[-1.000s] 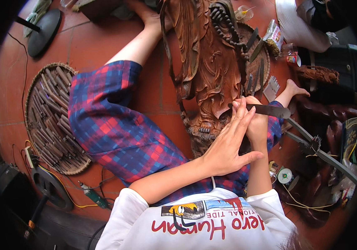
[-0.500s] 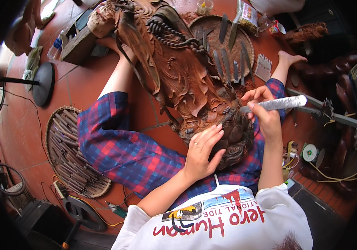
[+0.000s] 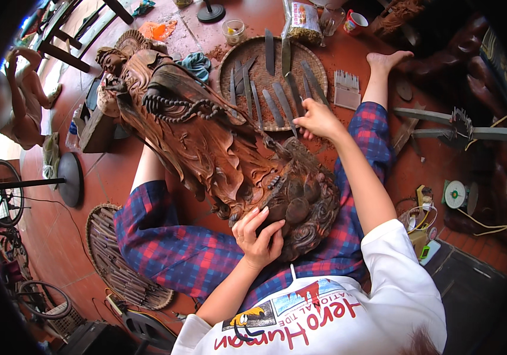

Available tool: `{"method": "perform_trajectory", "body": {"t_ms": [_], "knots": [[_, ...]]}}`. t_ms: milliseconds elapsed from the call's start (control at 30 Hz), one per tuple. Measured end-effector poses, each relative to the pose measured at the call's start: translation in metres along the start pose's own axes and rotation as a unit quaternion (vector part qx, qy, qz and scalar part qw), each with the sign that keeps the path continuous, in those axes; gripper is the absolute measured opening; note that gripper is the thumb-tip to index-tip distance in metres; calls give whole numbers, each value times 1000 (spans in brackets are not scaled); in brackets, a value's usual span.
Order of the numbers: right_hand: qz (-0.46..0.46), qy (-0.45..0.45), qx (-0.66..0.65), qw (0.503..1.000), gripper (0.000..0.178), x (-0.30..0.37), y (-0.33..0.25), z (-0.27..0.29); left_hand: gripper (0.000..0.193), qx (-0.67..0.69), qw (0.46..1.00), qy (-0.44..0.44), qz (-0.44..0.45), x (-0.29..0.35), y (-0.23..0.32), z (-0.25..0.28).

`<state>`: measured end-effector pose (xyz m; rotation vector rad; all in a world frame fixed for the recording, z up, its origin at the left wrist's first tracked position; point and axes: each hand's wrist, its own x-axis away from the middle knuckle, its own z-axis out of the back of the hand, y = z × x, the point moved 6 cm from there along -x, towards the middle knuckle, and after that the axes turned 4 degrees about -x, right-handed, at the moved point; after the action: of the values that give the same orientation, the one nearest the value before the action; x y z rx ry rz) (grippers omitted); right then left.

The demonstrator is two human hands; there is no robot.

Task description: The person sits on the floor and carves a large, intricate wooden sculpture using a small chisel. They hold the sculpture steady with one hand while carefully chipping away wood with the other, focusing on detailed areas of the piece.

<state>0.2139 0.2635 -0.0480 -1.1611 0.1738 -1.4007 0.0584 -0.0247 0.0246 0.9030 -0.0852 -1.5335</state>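
A carved brown wooden statue (image 3: 218, 142) of a robed figure with beads lies slantwise before me. Its ornate base (image 3: 309, 195) rests between my legs, its head points far left. My left hand (image 3: 256, 239) lies on the lower edge of the base, fingers loosely apart. Beyond the base, at the near rim of a round woven tray (image 3: 225, 77), is my right hand (image 3: 319, 120). Its thumb and fingers are closed on the near end of a flat grey file (image 3: 293, 92). Several other files and flat blades (image 3: 270, 53) lie on the tray.
On the left, a second woven tray (image 3: 95, 236) carries many carving tools. A wooden block (image 3: 98, 127) stands near the statue's head. Right of the tools sits a small box of thin bits (image 3: 346, 92). A plastic bag (image 3: 305, 21) and a cup (image 3: 355, 22) are at the far side.
My right hand has moved from the base out to the tray, and the pale-handled file is no longer held over the base. My left hand remains on the base. The view has shifted.
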Motion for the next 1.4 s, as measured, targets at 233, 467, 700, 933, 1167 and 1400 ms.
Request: {"method": "perform_trajectory", "body": {"t_ms": [233, 467, 700, 933, 1167, 1400], "knots": [[-2, -14, 12, 1000, 38, -87, 9, -73, 17, -28, 1000, 9, -2, 2, 0, 2], [78, 115, 180, 974, 31, -88, -1, -53, 12, -24, 1000, -5, -10, 7, 2, -5], [41, 157, 378, 911, 29, -86, 44, -16, 24, -1, 1000, 21, 4, -1, -1, 1], [58, 235, 373, 896, 38, -91, 55, -1, 24, 13, 1000, 22, 8, 2, -1, 2], [177, -129, -634, 742, 52, 51, -9, 48, 23, 32, 999, 24, 8, 0, 1, 0], [168, -186, -632, 733, 52, 107, -64, -28, 27, 39, 999, 34, 13, -2, -2, 1]]}}
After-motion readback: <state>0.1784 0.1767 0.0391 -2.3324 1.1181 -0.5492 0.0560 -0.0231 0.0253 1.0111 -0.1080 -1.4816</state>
